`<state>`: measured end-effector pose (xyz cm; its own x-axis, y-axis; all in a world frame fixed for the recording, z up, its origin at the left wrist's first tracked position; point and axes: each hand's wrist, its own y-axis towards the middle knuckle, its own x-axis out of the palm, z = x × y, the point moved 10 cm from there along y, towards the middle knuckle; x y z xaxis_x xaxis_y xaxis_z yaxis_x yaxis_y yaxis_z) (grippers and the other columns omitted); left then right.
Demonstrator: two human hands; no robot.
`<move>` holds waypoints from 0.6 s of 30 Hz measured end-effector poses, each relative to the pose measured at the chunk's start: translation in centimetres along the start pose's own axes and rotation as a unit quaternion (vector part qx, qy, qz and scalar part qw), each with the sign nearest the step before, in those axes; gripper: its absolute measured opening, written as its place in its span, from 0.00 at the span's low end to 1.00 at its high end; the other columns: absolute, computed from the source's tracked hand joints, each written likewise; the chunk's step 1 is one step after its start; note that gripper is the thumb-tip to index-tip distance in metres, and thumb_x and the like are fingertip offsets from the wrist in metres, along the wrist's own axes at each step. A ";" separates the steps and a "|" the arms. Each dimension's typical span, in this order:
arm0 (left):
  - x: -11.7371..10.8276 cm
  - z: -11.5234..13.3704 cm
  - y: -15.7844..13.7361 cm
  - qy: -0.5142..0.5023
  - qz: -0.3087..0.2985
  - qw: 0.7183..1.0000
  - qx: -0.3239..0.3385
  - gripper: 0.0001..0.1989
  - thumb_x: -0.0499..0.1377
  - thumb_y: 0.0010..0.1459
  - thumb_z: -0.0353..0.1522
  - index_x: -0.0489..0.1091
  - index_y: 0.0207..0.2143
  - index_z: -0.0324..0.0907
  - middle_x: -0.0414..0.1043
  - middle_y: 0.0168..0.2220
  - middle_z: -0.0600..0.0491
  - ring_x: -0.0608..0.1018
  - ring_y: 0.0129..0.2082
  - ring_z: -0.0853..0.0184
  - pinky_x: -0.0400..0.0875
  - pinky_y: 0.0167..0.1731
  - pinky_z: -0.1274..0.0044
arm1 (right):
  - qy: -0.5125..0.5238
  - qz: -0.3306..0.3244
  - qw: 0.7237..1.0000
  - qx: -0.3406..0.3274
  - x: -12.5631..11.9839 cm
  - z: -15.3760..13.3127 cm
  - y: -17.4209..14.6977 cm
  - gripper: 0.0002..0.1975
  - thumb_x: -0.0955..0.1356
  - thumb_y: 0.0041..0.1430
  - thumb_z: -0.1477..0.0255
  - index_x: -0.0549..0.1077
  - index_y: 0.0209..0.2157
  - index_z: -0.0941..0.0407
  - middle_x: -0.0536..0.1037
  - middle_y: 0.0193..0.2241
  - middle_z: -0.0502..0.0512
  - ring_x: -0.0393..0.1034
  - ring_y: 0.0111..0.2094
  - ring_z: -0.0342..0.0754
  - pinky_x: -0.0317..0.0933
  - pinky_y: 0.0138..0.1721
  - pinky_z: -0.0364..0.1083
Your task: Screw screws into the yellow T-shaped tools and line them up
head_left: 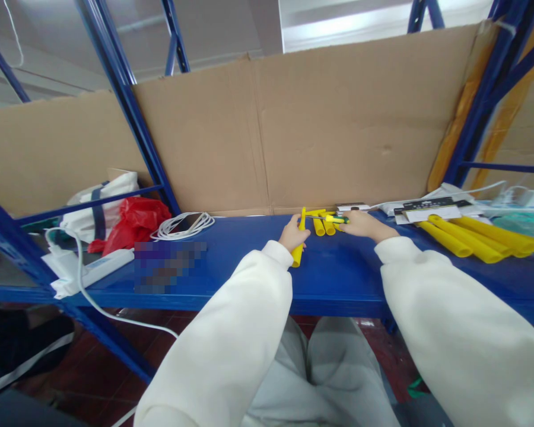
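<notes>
Yellow tube (297,256) partly hidden by left hand (292,233).

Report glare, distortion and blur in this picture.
Head view: glare whitens the background at top right; head view: blue posts splay outward toward the top; head view: the screwdriver shows little fine detail; head view: a pixelated patch covers part of the left.

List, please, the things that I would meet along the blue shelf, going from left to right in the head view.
White power strip → coiled white cable → left hand → screwdriver → right hand → group of yellow tubes.
</notes>
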<state>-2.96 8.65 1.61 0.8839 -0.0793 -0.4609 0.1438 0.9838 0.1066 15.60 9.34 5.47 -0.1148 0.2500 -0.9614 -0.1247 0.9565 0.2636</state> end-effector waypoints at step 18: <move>-0.5 -0.1 0.2 0.011 0.023 1.000 0.002 0.37 0.59 0.57 0.24 0.59 0.69 0.46 0.69 0.62 0.43 0.75 0.20 0.77 0.70 0.18 0.82 | 0.021 0.014 0.999 -0.023 1.0 0.9 1.0 0.14 0.67 0.61 0.69 0.79 0.46 0.58 0.84 0.42 0.64 0.80 0.42 0.56 0.66 0.40 0.45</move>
<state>-3.46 8.88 1.75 0.8795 -0.0310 -0.4749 0.1060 0.9856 0.1321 16.22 10.65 4.71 -0.1599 0.2686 -0.9499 -0.1663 0.9412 0.2942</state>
